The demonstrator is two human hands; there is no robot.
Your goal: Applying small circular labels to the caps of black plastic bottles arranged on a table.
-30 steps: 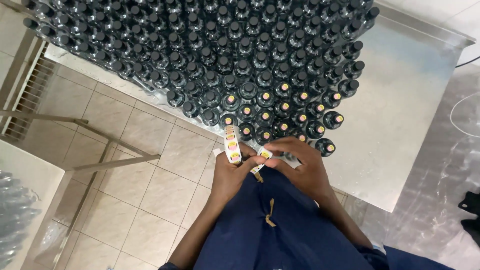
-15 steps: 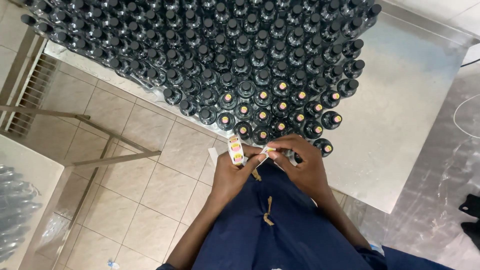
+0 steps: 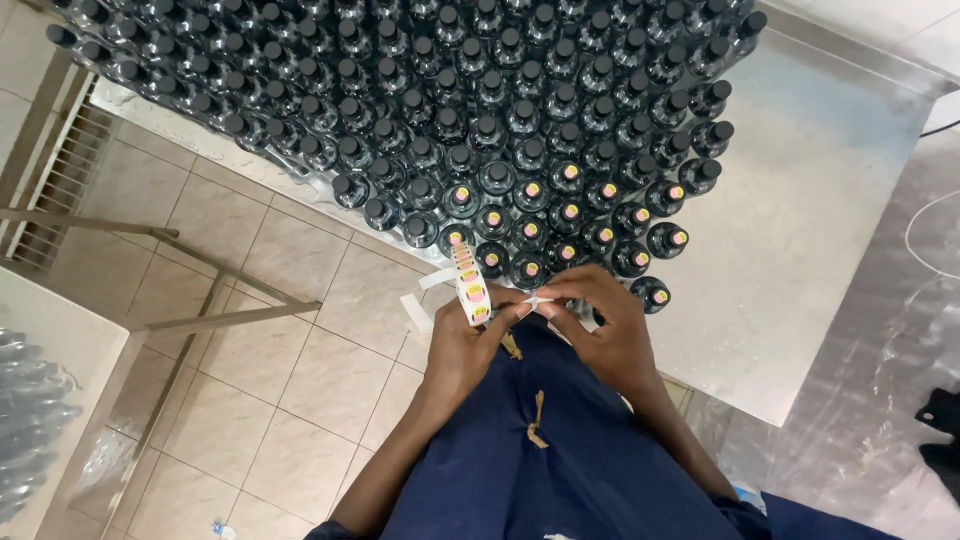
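Left hand (image 3: 462,345) grips the sticker strip (image 3: 470,284); right hand (image 3: 600,330) fingers pinch its end: peel slowly, near the bottles (image 3: 530,230).

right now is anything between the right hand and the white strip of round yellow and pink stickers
Nothing visible. The right hand pinches the free end of the white strip of round yellow and pink stickers, which the left hand holds up near the dark capped bottles.
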